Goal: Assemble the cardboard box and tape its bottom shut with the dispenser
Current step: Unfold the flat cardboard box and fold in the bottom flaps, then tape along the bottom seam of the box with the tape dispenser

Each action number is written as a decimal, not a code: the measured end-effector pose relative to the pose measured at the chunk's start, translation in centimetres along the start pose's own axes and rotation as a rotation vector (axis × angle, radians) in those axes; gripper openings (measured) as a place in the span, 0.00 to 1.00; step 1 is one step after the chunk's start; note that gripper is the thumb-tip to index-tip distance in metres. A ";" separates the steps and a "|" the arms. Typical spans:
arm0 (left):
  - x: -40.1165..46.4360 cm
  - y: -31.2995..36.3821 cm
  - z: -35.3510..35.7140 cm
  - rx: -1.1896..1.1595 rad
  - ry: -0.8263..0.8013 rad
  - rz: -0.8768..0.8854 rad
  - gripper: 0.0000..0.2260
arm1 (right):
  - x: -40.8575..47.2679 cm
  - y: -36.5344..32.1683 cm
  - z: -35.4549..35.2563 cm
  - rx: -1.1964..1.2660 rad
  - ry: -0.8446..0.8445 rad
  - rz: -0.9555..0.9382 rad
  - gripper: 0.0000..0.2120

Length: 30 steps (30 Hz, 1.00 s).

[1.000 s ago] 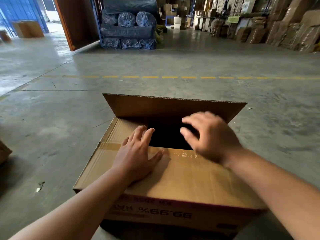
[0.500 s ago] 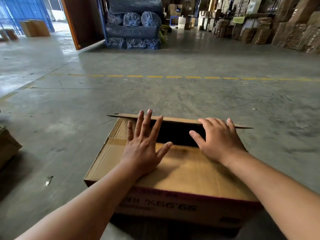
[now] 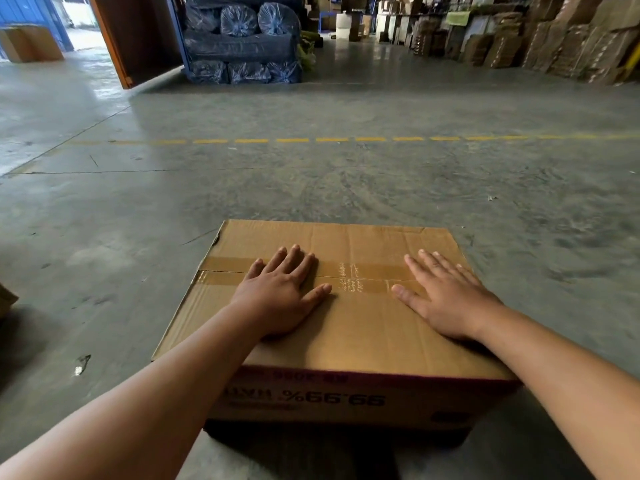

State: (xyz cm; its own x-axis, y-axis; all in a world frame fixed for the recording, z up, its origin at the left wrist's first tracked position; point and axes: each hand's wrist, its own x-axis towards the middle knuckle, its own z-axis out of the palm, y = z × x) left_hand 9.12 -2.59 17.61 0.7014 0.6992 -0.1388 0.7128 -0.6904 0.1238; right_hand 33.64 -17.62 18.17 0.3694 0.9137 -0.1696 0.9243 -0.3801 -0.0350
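Note:
A brown cardboard box [image 3: 360, 334] stands upside down on the concrete floor in front of me, its print inverted on the near side. Both top flaps lie flat and meet at a middle seam [image 3: 360, 277] that carries strips of old brown tape. My left hand [image 3: 280, 296] lies flat, fingers spread, on the left part of the flaps across the seam. My right hand [image 3: 446, 296] presses flat on the right part. Neither hand holds anything. No tape dispenser is in view.
Bare concrete floor [image 3: 311, 181] stretches ahead with a dashed yellow line [image 3: 339, 139]. Wrapped dark rolls [image 3: 242, 43] are stacked at the back, flattened cartons [image 3: 571, 39] at the far right, another carton's corner [image 3: 5, 299] at the left edge.
The far flap, upright a second ago, has come down and closed the dark opening. Both hands moved from the opening's edge to lie flat on the closed flaps.

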 end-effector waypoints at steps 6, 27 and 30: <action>0.3 1.8 0.5 0.020 -0.001 -0.017 0.38 | -0.5 1.1 0.4 0.001 0.024 0.019 0.40; 6.7 22.4 1.5 0.002 0.040 0.255 0.36 | -5.0 15.8 4.4 0.357 0.201 0.231 0.25; 7.3 23.3 2.5 0.003 0.046 0.225 0.36 | -6.7 20.1 9.3 0.319 0.110 0.382 0.21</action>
State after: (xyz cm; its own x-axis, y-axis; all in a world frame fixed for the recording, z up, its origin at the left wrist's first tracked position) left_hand 30.79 -14.03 17.06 0.8426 0.5349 -0.0626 0.5380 -0.8306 0.1435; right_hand 48.87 -32.74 9.44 0.6993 0.7038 -0.1253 0.6518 -0.6997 -0.2927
